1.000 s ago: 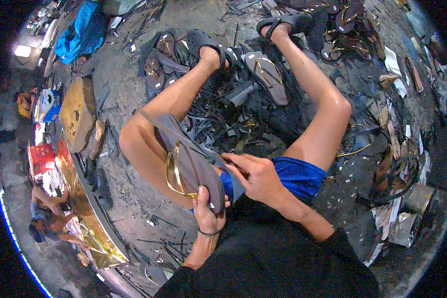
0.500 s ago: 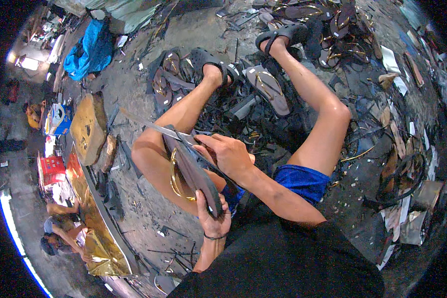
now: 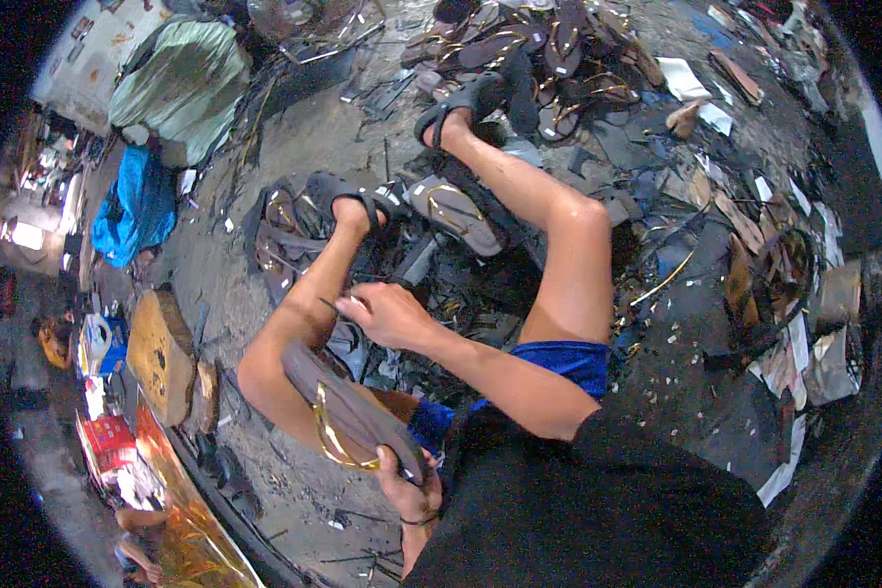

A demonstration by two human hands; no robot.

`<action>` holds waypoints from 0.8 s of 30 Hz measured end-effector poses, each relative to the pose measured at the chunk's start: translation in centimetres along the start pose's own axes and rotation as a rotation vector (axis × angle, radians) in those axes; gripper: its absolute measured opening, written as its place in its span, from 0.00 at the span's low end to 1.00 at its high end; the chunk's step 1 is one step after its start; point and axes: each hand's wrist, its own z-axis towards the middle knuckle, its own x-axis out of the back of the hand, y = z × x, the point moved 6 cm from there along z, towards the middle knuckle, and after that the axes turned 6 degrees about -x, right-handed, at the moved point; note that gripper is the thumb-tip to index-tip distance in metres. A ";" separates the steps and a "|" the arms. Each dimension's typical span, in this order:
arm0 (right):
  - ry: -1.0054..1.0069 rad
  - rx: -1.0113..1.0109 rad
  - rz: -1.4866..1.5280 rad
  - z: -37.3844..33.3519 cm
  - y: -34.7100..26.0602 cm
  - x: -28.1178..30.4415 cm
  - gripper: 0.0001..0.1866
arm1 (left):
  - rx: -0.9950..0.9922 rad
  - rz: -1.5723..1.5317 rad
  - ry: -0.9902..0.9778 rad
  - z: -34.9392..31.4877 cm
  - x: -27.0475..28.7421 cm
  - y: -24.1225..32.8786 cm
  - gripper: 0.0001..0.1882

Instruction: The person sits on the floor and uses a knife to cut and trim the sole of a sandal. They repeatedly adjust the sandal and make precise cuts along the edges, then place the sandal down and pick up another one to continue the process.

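In my left hand [image 3: 412, 490] is a dark grey-brown flip-flop [image 3: 358, 407] with a gold strap, gripped at its lower end. It is tilted and lies along my left thigh. My right hand [image 3: 390, 316] is closed above the flip-flop's far end and apart from it. A thin dark bit pokes out by its fingertips; what the hand holds is mostly hidden. Between my feet lies another flip-flop [image 3: 454, 216] with a gold strap, sole down on dark scraps [image 3: 461, 314].
Many finished-looking flip-flops [image 3: 480, 49] are piled beyond my right foot. At left are a wooden block [image 3: 162, 358], a blue sheet [image 3: 137, 206], a red box [image 3: 108, 441] and gold sheeting [image 3: 181, 510]. Another person's arm [image 3: 142, 559] shows at lower left. Scraps [image 3: 745, 265] litter the right.
My right hand has drawn away from the flip-flop's edge; the long blade it held there no longer shows clearly. The flip-flop has tilted lower with my left hand. The view has swung rightward.
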 end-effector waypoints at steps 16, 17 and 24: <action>0.669 -0.332 0.790 -9.2 19.2 33.6 0.15 | -0.130 0.663 -0.537 21.1 -18.8 -7.7 0.21; 0.603 -0.472 0.794 -11.4 24.2 31.1 0.14 | -0.160 0.741 -0.547 23.1 -19.6 -10.1 0.23; 0.568 -0.665 0.222 -13.5 30.3 21.6 0.23 | -0.392 1.296 -0.250 31.4 -22.0 -17.9 0.28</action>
